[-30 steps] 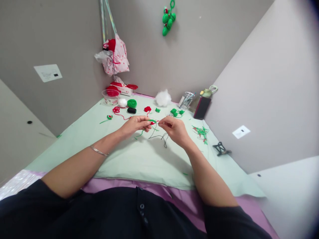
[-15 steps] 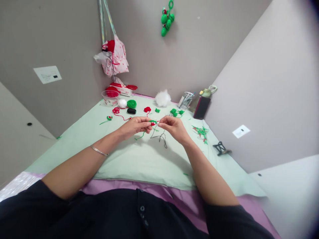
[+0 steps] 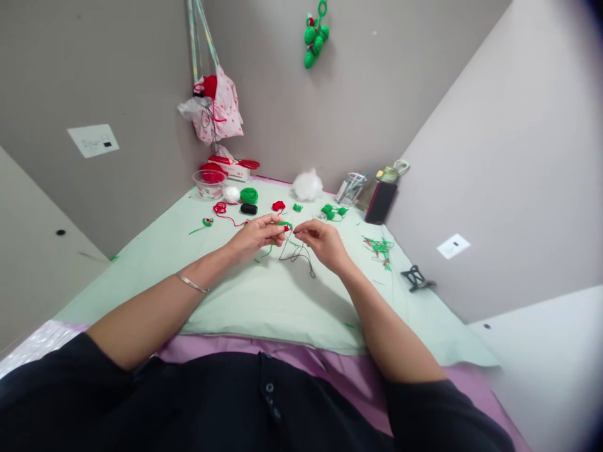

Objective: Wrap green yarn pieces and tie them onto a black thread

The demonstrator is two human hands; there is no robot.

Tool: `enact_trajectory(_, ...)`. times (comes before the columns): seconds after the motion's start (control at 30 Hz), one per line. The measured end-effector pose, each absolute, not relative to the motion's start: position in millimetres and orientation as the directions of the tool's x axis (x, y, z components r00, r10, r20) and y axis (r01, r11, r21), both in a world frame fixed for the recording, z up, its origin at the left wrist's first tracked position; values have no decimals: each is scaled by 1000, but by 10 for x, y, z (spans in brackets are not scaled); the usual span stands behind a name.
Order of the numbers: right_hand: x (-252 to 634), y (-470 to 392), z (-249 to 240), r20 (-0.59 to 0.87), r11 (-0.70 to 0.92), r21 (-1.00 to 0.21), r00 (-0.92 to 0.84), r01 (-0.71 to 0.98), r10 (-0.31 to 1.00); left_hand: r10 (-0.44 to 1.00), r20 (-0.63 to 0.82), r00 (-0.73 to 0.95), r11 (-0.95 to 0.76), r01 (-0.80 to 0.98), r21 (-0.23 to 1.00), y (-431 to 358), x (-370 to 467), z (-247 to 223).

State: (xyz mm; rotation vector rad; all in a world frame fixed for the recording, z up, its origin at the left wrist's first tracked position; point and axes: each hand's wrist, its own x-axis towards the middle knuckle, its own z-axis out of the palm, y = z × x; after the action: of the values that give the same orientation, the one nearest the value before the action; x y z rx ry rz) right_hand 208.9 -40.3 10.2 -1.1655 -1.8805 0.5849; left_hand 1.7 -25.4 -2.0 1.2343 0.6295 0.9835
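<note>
Between the thumb and fingers of my left hand (image 3: pixel 257 236) is a small green and red crocheted piece (image 3: pixel 286 228). My right hand (image 3: pixel 325 243) is closed in a pinch just right of it; whatever thin thing its fingertips hold is too small to make out. A dark thread (image 3: pixel 301 256) loops down below both hands onto the table. Short green yarn tails hang under the piece near my left fingers.
Behind my hands lie a green yarn ball (image 3: pixel 249 196), a black spool (image 3: pixel 249 209), red yarn (image 3: pixel 279 206) and white stuffing (image 3: pixel 308 185). A clear tub (image 3: pixel 209 187) stands at left. A phone (image 3: pixel 381 203) leans at right, near green scraps (image 3: pixel 378 248) and a black stand (image 3: pixel 417 279).
Both hands have shifted slightly up and left with the crocheted piece. The red part shows less now, and the dark thread hangs in a different loop.
</note>
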Motion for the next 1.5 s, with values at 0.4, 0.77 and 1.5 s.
enact_trajectory(0.4, 1908, -575, 123, 590, 627, -567, -267, 534, 762, 888, 79, 453, 46, -258, 965, -254, 64, -38)
enact_trajectory(0.77, 1832, -701, 203, 621, 664, -338, -373, 667, 690, 896, 188, 402, -224, 44, 973, -278, 76, -54)
enact_trajectory(1.5, 2476, -367, 476, 571, 538, -779, 8, 322, 821, 931, 262, 254, -264, -27, 964, -104, -97, -47)
